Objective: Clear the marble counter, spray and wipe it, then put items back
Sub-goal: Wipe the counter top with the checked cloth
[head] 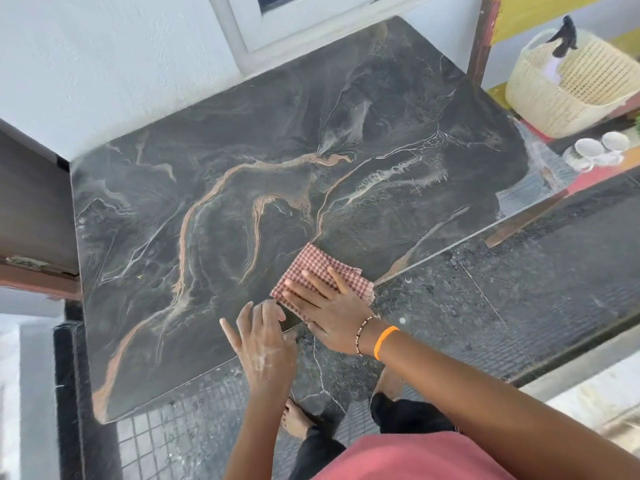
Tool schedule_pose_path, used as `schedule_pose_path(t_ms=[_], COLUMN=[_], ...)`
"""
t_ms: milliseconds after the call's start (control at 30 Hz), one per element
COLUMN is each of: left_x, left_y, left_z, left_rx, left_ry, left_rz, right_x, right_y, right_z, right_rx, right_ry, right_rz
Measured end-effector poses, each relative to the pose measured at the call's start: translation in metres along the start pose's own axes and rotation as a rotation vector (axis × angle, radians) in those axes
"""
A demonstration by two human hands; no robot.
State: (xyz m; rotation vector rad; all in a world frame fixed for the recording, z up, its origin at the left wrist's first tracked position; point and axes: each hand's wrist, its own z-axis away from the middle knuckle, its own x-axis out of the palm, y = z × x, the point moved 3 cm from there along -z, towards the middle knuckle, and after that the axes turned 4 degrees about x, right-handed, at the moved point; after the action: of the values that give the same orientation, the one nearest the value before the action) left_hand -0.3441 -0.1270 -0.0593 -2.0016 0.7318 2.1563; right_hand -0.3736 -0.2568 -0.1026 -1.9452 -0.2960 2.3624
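Dark marble counter (242, 188): our right hand (329, 313) presses flat on the cloth (311, 268) near the edge, left hand (263, 344) loose, empty; basket (568, 95) far right, contents unclear.

Cream woven basket (575, 88) on shelf, white bowls (601, 148) just below it

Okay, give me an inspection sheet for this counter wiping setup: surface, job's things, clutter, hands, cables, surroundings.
Surface: dark veined marble counter, bare apart from the cloth.
Job's things: checked cloth lies flat near the front edge; no spray bottle seen.
Clutter: nothing seen on the counter.
Hands: right hand presses flat on the cloth; left hand rests at the front edge, holding nothing.
Cables: nothing seen.
Surroundings: woven basket and white bowls on a shelf to the right.
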Motion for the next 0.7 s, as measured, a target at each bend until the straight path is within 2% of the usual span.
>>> schedule_pose_path(t_ms=[67,167,333,567,700], left_x=[0.002,0.008,0.026,0.036,0.034], left_y=[0.005,0.030,0.095,0.136,0.129], left_z=[0.006,0.004,-0.008,-0.010,-0.006], left_rx=[0.009,0.097,0.297,0.366,0.324], left_ry=[0.015,0.019,-0.038,-0.054,-0.033], left_rz=[-0.001,-0.020,-0.045,-0.002,0.000], right_x=[0.004,-0.003,-0.018,-0.048,-0.058], right_y=[0.016,0.063,0.172,0.299,0.329], right_z=[0.012,0.031,0.078,0.140,0.152], right_rx=[-0.079,-0.090,0.089,0.465,0.586], right_ry=[0.011,0.087,0.097,0.001,-0.040], right_rz=[0.088,0.213,0.336,0.102,-0.121])
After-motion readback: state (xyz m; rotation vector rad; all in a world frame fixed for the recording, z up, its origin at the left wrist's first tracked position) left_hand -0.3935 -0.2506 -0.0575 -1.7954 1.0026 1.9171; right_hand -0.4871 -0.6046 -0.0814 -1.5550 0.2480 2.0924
